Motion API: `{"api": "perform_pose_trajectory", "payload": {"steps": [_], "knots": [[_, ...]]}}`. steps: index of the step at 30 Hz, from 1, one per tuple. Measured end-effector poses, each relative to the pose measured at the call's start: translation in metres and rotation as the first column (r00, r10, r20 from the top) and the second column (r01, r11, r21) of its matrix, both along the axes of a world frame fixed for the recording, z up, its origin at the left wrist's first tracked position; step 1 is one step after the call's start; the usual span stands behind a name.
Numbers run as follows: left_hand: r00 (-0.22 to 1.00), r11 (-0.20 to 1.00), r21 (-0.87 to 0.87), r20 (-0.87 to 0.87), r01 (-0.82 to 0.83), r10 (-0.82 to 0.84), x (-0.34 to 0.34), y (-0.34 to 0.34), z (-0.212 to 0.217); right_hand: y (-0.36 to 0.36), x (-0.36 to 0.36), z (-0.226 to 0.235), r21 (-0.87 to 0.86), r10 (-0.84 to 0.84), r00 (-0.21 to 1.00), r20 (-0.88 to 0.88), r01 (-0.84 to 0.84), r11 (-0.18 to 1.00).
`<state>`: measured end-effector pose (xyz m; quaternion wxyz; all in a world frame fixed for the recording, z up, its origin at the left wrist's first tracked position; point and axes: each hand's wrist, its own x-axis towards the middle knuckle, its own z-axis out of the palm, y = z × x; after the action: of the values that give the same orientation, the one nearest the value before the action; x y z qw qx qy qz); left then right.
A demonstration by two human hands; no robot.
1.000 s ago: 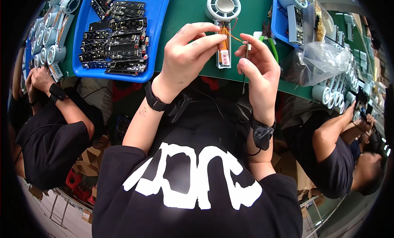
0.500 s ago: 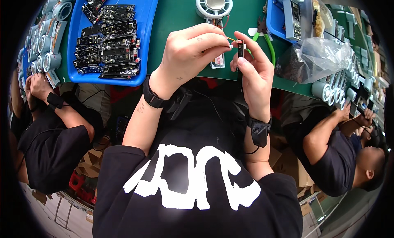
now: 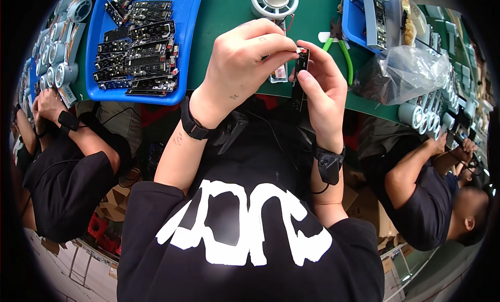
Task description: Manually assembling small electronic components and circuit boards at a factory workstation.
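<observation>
Between thumb and fingers, my right hand (image 3: 324,93) grips a slim black circuit board (image 3: 299,86) and keeps it upright. My left hand (image 3: 242,62) is closed in a pinch at the board's top end, on a small white wire connector (image 3: 300,50). The fingertips hide most of that connector, and I cannot tell whether it is seated in the board. Just beyond the hands lies a light-blue handheld fan (image 3: 274,2) with a round grille. A white-labelled part (image 3: 279,74) below the fan head is partly covered by my left hand.
A blue tray (image 3: 182,67) of stacked circuit boards (image 3: 151,54) stands left. Green-handled cutters (image 3: 338,44) lie right of the fan. Farther right are another blue tray (image 3: 348,21), a clear plastic bag (image 3: 406,75) and several fan bodies (image 3: 416,117). People sit on both sides.
The board has turned from edge-on to show its flat face. My left fingertips have come in against its top end with the connector, and the orange wire is no longer visible.
</observation>
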<state>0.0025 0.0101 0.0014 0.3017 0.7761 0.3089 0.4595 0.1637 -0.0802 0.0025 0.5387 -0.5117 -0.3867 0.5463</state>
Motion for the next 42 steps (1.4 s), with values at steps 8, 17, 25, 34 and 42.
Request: {"api": "perform_pose_trajectory", "payload": {"steps": [8, 17, 25, 34, 42], "knots": [[0.996, 0.99, 0.141, -0.091, 0.009, 0.004, -0.004, 0.007, 0.001, -0.001, 0.0, 0.003, -0.009, 0.019, 0.996, 0.085, -0.018, 1.0], [0.98, 0.977, 0.213, -0.196, 0.019, 0.024, -0.004, 0.008, 0.006, 0.0, 0.0, 0.001, 0.058, -0.03, 0.988, 0.152, 0.021, 0.998], [0.984, 0.974, 0.221, -0.178, 0.043, -0.003, -0.004, 0.01, 0.005, 0.001, 0.002, 0.003, 0.128, -0.04, 0.944, 0.327, -0.003, 0.992], [0.987, 0.972, 0.232, -0.162, 0.046, -0.008, -0.004, 0.012, 0.003, 0.001, 0.0, 0.003, 0.043, -0.015, 0.969, 0.246, 0.005, 0.999], [0.989, 0.99, 0.126, -0.144, 0.062, -0.044, -0.002, 0.01, 0.001, -0.001, -0.004, 0.008, 0.01, -0.052, 0.934, 0.355, 0.051, 0.999]]}}
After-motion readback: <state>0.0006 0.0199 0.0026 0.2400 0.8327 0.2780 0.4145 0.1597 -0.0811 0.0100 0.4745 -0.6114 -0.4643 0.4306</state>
